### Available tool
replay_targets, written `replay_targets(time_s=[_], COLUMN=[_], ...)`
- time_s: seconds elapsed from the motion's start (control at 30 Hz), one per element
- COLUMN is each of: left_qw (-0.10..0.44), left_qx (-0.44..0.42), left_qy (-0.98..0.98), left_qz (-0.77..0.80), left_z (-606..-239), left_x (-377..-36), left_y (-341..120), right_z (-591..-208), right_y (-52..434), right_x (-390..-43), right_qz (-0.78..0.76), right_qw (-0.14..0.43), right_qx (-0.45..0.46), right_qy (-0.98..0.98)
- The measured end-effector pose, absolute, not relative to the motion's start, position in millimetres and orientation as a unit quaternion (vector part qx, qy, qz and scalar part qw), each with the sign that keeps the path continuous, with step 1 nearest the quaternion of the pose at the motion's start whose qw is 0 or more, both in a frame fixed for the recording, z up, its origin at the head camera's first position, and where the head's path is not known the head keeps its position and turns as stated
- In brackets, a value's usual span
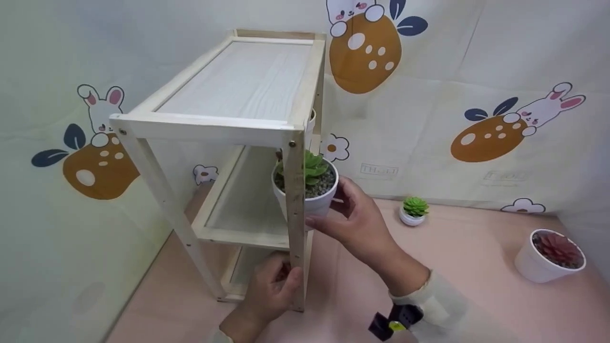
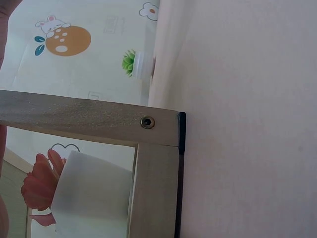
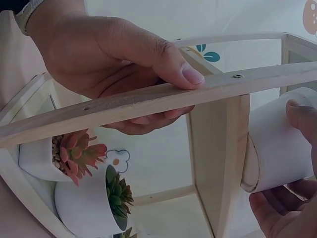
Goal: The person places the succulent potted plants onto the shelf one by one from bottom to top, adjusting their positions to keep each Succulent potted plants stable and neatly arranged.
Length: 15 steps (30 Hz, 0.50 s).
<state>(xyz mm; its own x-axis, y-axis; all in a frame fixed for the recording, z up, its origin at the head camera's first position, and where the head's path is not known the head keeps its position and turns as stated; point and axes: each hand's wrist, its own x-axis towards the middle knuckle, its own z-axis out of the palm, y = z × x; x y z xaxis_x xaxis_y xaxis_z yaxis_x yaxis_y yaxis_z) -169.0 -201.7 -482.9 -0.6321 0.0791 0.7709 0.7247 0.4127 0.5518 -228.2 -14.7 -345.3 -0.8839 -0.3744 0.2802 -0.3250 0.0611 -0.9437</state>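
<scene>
My left hand (image 1: 271, 291) grips the near right post (image 1: 296, 238) of a pale wooden shelf rack; in the right wrist view its thumb lies along that post. My right hand (image 1: 360, 226) holds a white pot (image 1: 317, 206) with a green succulent (image 1: 312, 166) and grey gravel, thumb on the near side and fingers behind. This pot is at the middle shelf (image 1: 248, 209), partly hidden behind the post. In the right wrist view, the pot's base (image 3: 251, 171) is right at the shelf's edge, tilted in that view.
On the rack's bottom level stand white pots with a red succulent (image 3: 81, 151) and a dark green one (image 3: 119, 193). A small green succulent (image 1: 414, 207) is by the back wall. A white pot with a dark red plant (image 1: 550, 257) stands far right on the pink table.
</scene>
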Motion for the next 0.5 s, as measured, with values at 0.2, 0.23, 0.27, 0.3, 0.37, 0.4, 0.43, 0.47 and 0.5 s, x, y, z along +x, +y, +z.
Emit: replay_targets(time_s=[0.2,0.23,0.27,0.3,0.37,0.4,0.43,0.47,0.5], left_qw=[0.334,0.336,0.338,0.341,0.345,0.347,0.349,0.350,0.350], left_qx=[-0.256,-0.257,-0.259,-0.260,-0.265,-0.267,-0.268,-0.269,-0.269], left_qy=[-0.771,-0.771,-0.770,-0.769,-0.767,-0.766,-0.765,-0.764,-0.764], left_qz=[-0.477,-0.476,-0.475,-0.473,-0.472,-0.471,-0.470,-0.471,-0.471], left_z=[-483.5,-483.6,-483.7,-483.8,-483.9,-483.9,-483.9,-484.0,-483.9], left_x=[-168.7,-168.8,-168.9,-169.1,-169.6,-169.8,-170.0,-170.2,-170.4], left_y=[-202.9,-202.9,-202.9,-202.8,-202.7,-202.6,-202.5,-202.5,-202.5], right_z=[-343.9,-343.9,-344.0,-344.1,-344.4,-344.7,-345.0,-345.2,-345.5], right_y=[-18.7,-19.9,-21.1,-22.3,-24.6,-25.6,-26.6,-27.4,-28.1], right_x=[-228.3,-228.6,-228.8,-228.9,-229.1,-229.2,-229.3,-229.2,-229.2], right_qz=[-0.629,-0.628,-0.627,-0.627,-0.627,-0.628,-0.629,-0.631,-0.634], right_qw=[0.019,0.019,0.018,0.019,0.017,0.016,0.014,0.012,0.010], right_qx=[-0.237,-0.239,-0.241,-0.245,-0.252,-0.256,-0.261,-0.265,-0.268], right_qy=[0.740,0.741,0.740,0.739,0.737,0.735,0.732,0.729,0.726])
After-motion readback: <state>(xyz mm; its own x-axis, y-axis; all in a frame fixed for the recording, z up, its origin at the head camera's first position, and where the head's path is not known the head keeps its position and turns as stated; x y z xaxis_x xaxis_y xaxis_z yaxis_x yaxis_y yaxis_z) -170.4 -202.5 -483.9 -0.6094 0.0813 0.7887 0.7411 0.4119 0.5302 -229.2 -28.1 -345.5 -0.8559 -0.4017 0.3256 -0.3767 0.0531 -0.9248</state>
